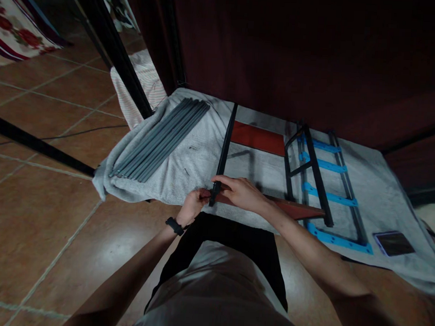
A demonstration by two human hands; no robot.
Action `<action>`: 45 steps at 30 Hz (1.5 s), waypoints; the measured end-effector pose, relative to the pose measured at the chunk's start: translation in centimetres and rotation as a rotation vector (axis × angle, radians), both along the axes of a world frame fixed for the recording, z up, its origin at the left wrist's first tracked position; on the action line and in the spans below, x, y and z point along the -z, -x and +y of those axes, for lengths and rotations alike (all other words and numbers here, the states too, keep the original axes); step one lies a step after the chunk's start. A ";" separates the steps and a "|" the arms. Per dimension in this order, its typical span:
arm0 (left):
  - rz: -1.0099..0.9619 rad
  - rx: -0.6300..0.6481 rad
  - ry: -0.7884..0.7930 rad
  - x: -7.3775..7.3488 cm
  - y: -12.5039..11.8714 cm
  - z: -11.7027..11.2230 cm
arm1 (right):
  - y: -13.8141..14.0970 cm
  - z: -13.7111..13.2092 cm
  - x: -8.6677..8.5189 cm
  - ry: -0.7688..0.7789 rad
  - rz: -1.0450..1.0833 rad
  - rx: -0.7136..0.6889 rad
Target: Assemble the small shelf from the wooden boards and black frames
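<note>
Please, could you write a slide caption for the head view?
Left hand and right hand at the near end of a black bar, grey rods lying to the left.

Right hand (244, 194) had hold of a slim black metal bar's (225, 146) near end, left hand (192, 206) fingers right up against it. Bunch of long grey rods (168, 136) lay leftward on a pale grey fuzzy cloth (168, 192).
</note>
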State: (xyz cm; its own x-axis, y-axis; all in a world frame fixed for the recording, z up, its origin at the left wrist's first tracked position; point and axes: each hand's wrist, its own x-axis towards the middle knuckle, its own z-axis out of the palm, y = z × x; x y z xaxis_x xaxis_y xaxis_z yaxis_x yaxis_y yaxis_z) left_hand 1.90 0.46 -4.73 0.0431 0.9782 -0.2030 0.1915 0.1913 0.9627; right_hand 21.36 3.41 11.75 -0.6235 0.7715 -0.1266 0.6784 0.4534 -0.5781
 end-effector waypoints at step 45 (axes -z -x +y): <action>0.649 0.262 -0.387 -0.7 0.1 -1.1 | 0.3 -0.4 0.0 0.017 -0.010 -0.018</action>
State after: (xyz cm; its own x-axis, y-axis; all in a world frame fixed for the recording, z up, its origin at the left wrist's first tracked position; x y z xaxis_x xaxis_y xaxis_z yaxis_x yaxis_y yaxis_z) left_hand 1.82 -0.66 -3.99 0.2708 0.9589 0.0852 0.7286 -0.2620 0.6328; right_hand 21.02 2.97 11.75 -0.6362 0.7576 -0.1463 0.6760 0.4559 -0.5789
